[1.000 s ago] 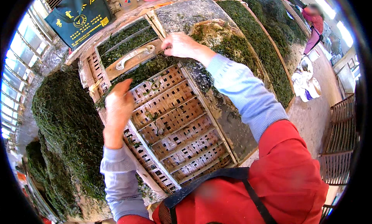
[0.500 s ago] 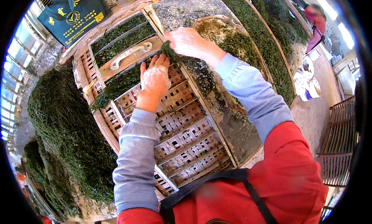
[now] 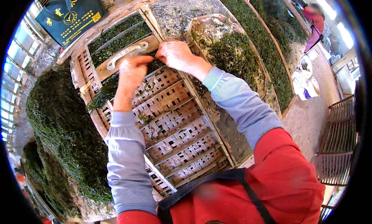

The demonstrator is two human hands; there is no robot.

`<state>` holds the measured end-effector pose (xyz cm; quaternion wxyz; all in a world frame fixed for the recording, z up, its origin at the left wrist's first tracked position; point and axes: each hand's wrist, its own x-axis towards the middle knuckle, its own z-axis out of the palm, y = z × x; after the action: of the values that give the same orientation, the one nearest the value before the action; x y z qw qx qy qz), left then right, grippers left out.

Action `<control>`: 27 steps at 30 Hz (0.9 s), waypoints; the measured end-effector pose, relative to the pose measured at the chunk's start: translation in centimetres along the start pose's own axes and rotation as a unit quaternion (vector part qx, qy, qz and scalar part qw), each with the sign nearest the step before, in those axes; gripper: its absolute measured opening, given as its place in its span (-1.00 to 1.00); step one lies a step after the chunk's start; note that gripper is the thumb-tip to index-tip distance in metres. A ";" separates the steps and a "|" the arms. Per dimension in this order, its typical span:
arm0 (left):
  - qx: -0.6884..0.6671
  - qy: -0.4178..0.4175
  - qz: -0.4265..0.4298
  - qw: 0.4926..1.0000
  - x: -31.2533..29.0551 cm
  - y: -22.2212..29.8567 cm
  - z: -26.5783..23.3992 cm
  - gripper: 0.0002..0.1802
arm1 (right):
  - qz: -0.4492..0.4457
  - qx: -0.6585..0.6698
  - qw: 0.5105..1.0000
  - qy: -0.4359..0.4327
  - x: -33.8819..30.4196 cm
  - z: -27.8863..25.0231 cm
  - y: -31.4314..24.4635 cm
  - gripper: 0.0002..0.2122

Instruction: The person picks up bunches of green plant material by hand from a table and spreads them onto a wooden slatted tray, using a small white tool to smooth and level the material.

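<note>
On my left, bright light comes through a long barred window (image 3: 17, 67); on my right, a pale floor (image 3: 304, 121) runs past slatted racks (image 3: 335, 166), below two glaring white strips (image 3: 326, 8).

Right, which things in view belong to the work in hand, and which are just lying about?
Apparently in use: slatted frame; handled wooden board near left hand and right hand; dark green leaves.

Seemingly lying about: dark green bag; white bundle; brown slatted racks.

Behind the bare fingers (image 3: 164, 53) come 2 sleeves (image 3: 244, 102), blue-and-white and finely striped; farther back from the fingers lies a red garment (image 3: 286, 166) with dark straps (image 3: 255, 195).
</note>
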<state>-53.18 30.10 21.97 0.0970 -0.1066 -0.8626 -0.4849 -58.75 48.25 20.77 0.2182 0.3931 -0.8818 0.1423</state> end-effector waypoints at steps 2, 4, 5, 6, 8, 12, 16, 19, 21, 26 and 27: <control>-0.112 0.117 -0.092 0.983 -0.5 0.4 -0.6 -0.64 | 0.011 -0.052 0.999 0.004 -0.1 -0.2 -1.6 -0.85; 0.038 0.149 0.046 0.987 -0.8 1.1 0.4 -0.64 | 0.022 -0.013 0.999 -0.028 0.2 -0.3 -1.4 -0.84; 0.108 0.165 0.113 0.974 -0.9 1.3 1.2 -0.64 | 0.049 0.039 0.995 -0.077 0.8 -0.7 -0.6 -0.83; 0.218 0.154 0.191 0.945 -1.1 1.2 2.2 -0.63 | 0.018 0.138 0.987 -0.074 1.0 -1.7 0.6 -0.84; 0.308 0.080 0.125 0.940 -2.4 -0.3 4.4 -0.57 | 0.014 0.100 0.994 -0.047 0.1 -4.5 2.1 -0.74; 0.371 0.040 0.134 0.918 -3.0 0.8 4.1 -0.49 | 0.033 -0.154 0.971 -0.179 -3.7 -7.4 2.6 -0.48; 0.363 0.025 0.248 0.898 -1.7 3.1 5.2 -0.59 | -0.034 -0.193 0.975 -0.106 -4.8 -6.0 3.3 -0.74; 0.342 0.021 0.233 0.910 -0.1 1.8 6.1 -0.75 | 0.004 -0.162 0.979 -0.122 -1.8 -6.9 2.5 -0.87; 0.273 0.034 0.177 0.945 0.1 1.2 6.0 -0.82 | 0.079 -0.063 0.984 -0.145 1.2 -7.3 0.8 -0.90; 0.187 0.218 0.014 0.958 0.2 0.9 3.6 -0.88 | 0.028 0.343 0.938 0.033 5.4 -6.5 -1.3 -0.83; 0.286 0.264 0.008 0.921 -0.3 0.5 3.1 -0.85 | 0.011 0.298 0.954 0.021 5.2 -6.4 -1.7 -0.83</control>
<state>-52.96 33.04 20.71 0.3518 0.0506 -0.9066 -0.2273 -58.82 46.63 29.00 0.1076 0.4275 -0.7989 0.4093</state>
